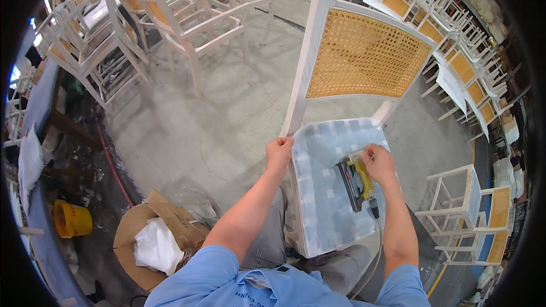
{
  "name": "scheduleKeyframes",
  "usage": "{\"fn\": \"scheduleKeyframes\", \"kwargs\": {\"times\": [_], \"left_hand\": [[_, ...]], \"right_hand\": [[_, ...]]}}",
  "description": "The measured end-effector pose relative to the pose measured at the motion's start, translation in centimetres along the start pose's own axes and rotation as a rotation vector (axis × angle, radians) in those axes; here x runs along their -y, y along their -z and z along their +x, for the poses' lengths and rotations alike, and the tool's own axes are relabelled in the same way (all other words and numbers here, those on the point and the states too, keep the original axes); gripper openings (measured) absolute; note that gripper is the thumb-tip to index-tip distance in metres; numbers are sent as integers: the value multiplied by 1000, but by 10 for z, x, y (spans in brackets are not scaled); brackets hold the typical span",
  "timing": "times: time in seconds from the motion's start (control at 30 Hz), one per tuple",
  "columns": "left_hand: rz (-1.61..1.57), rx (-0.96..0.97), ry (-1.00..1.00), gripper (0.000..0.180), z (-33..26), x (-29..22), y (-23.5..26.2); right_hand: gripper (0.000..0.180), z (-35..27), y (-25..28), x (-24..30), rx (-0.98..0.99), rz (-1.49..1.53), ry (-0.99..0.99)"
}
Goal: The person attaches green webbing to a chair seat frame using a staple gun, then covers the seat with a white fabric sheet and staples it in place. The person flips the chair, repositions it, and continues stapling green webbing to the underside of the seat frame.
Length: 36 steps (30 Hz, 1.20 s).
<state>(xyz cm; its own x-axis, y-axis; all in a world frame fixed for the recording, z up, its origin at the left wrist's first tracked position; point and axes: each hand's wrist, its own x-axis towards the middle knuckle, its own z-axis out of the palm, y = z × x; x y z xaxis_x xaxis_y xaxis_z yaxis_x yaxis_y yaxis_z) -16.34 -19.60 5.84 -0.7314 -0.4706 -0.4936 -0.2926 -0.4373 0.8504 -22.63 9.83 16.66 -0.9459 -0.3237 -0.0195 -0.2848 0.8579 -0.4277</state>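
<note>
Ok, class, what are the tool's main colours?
The tool is mainly yellow and black, best seen in the head view.

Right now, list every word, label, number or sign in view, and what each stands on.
Shirt: dark lettering, not copied out here.
Tool: small red marking, too small to read.
Bucket: red marking, too blurred to read.
Carton: faint print, too blurred to read.
</note>
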Motion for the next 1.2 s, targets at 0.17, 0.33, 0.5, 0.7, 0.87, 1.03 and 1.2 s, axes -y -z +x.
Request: {"fn": "scheduleKeyframes", "kwargs": {"times": [0.17, 0.33, 0.5, 0.7, 0.87, 1.03, 1.2], "left_hand": [[-63, 24, 1, 14, 0, -3, 0], [-164, 100, 51, 13, -4, -7, -9], [-124, 152, 59, 15, 2, -5, 1], [-89, 230, 59, 14, 5, -6, 2], [2, 179, 2, 14, 6, -8, 4], [499, 39, -491, 16, -3, -7, 3], [649, -45, -650, 16, -1, -7, 4]], "right_hand": [[23, 11, -44, 66, 13, 249, 344], [26, 39, -77, 90, -45, 201, 587], [27, 59, -93, 104, 33, 147, 676], [22, 81, -96, 103, 83, 46, 739], [16, 90, -95, 108, 147, -21, 707], [16, 93, -92, 108, 166, -52, 690], [15, 100, -90, 113, 222, -84, 663]]}}
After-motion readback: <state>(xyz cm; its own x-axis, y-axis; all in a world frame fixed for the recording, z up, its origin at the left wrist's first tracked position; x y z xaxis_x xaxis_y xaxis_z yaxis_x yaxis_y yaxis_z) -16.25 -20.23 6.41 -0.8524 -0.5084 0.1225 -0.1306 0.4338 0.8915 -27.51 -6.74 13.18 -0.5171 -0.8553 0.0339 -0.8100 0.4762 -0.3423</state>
